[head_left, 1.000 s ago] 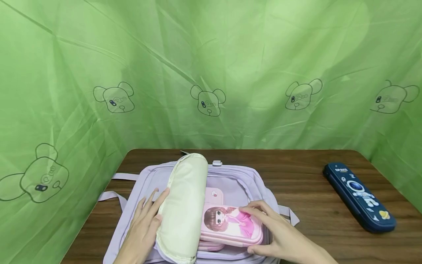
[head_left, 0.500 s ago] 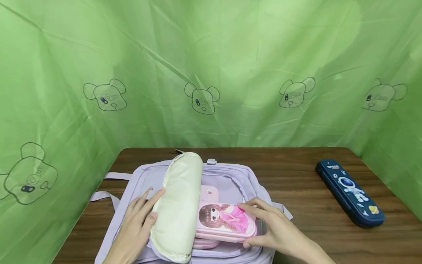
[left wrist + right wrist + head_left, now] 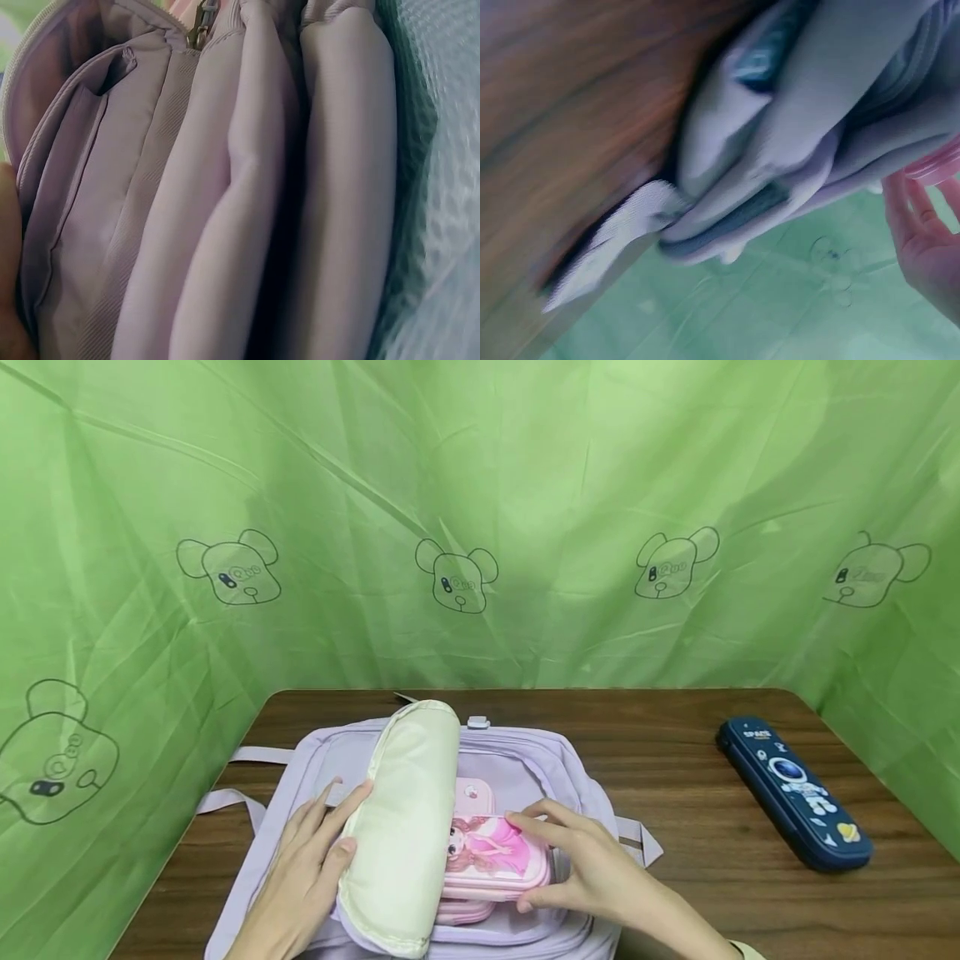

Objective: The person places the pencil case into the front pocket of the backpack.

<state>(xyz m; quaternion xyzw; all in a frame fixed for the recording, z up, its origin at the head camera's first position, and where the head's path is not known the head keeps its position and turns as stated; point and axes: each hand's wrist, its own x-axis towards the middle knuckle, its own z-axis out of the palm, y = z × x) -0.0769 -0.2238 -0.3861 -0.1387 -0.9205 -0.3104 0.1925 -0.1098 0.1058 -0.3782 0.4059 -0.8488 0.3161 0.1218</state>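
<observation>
At the right end of the doll-print pink pencil case [image 3: 497, 860], the right hand [image 3: 588, 862] grips it, fingers on the far edge, thumb on the near. Case runs leftward from those fingers, long axis roughly across the lilac backpack [image 3: 581, 787]; its left end is hidden behind the cream flap [image 3: 401, 835]. A second pink case [image 3: 467, 912] sits underneath, in the pocket. Right hand is the nearer one; left hand [image 3: 300, 864] is across the flap, fingers extended against its outer side, not curled round anything. Backpack lies on the wood-grain table [image 3: 660, 827]; navy space pencil case [image 3: 795, 793] well apart to the right. Green cloth [image 3: 562, 485] encloses the back and sides.
</observation>
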